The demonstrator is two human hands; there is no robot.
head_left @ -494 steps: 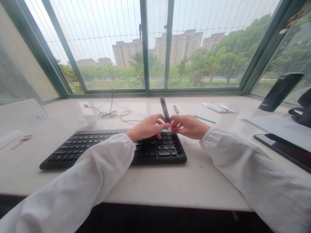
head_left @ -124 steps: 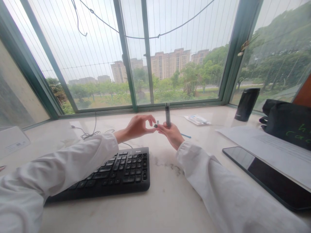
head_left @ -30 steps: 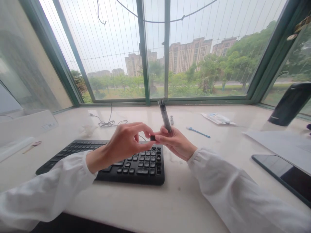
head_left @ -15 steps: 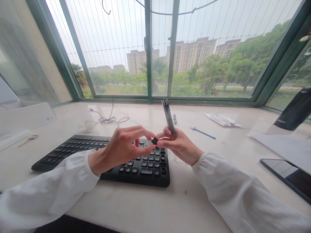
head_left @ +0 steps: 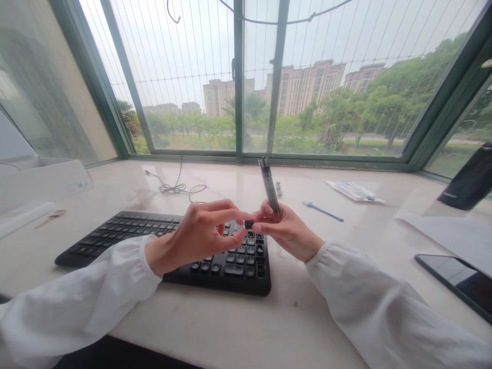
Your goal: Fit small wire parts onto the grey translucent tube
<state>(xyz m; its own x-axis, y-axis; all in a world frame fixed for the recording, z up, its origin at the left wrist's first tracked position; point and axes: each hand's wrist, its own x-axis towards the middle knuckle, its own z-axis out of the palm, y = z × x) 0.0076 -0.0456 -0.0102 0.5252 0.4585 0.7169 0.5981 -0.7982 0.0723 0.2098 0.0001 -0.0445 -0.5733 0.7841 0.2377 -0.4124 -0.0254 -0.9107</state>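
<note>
A small black keycap [head_left: 249,224] is held up over the right end of a black keyboard [head_left: 226,284]. The thumb and forefinger of my left hand [head_left: 205,228] close around its left side. The thumb and fingertip of my right hand [head_left: 286,229] meet it from the right. My right hand also grips a dark, pen-shaped tool [head_left: 270,187], which points up and slightly left. Below my hands, several key positions at the keyboard's right edge have no caps, and the left hand hides part of the keys.
Behind lie a coiled cable [head_left: 179,188] and small grey pieces [head_left: 279,189]. To the right are a blue stick brush [head_left: 325,211], a plastic packet [head_left: 355,191], a white sheet [head_left: 446,233], a phone [head_left: 457,282] and a dark case [head_left: 467,177]. A white box [head_left: 57,179] stands left.
The keycap has turned between my fingertips and now shows a flatter, square side. Both hands stay in nearly the same place over the keyboard; the whole view has shifted slightly.
</note>
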